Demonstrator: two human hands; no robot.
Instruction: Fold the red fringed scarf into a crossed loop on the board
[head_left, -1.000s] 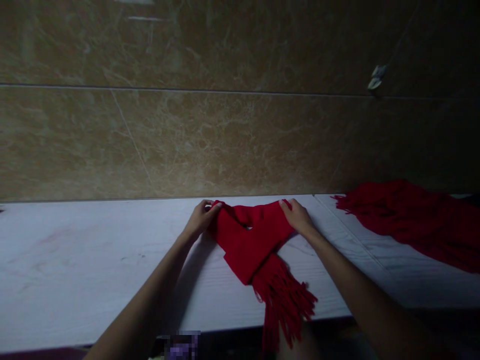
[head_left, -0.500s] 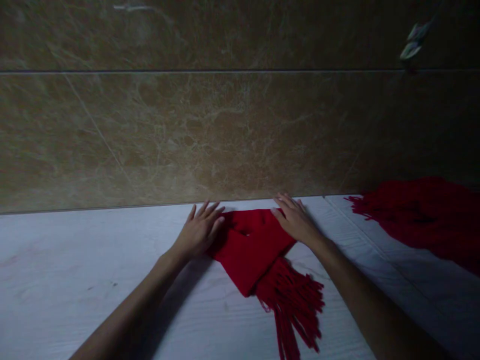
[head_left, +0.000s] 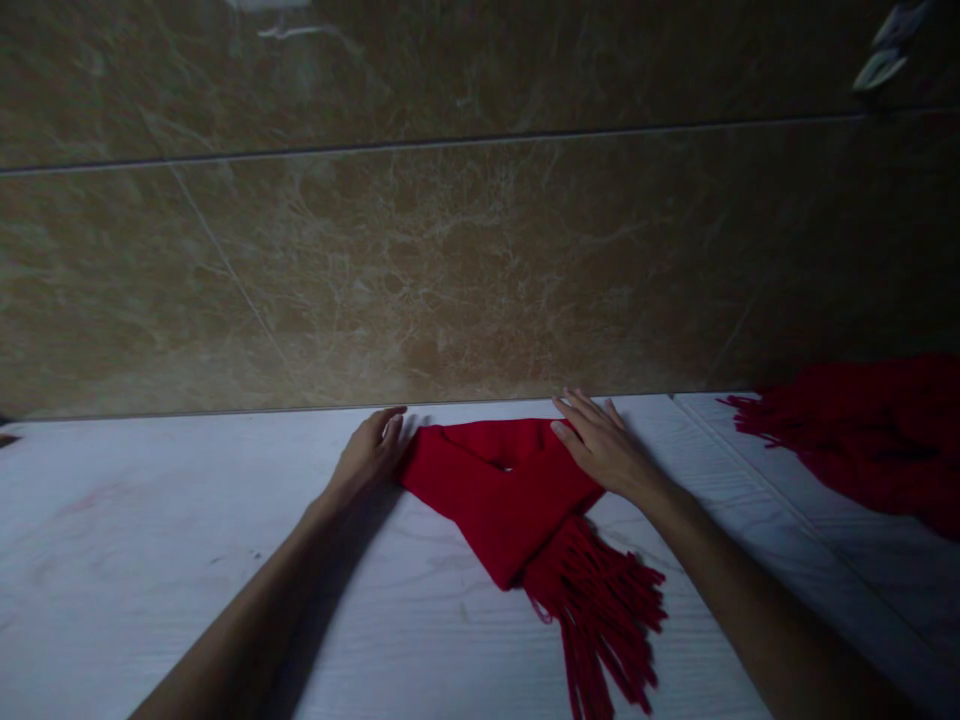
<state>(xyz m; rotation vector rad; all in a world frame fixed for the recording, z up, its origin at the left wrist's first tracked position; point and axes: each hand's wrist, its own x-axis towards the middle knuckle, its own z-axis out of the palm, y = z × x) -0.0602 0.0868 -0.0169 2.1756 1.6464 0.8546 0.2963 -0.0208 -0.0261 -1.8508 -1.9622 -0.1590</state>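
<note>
A red fringed scarf (head_left: 501,492) lies folded in a V on the white table (head_left: 150,560), its tassels trailing toward me. My left hand (head_left: 369,455) rests at the scarf's left corner, fingers curled loosely against the table beside the cloth. Over on the scarf's right arm lies my right hand (head_left: 600,447), fingers stretched flat and pressing the fabric down. Neither hand grips anything.
A brown marble-patterned wall (head_left: 465,260) rises right behind the table. A second red fringed scarf (head_left: 862,435) lies spread at the far right. A small pale clip-like thing (head_left: 885,55) hangs on the wall at the top right. The scene is dim.
Both hands let go of the scarf's folded corners and flattened out. The left hand then slid to the scarf's left edge. The view shifted slightly to the left.
</note>
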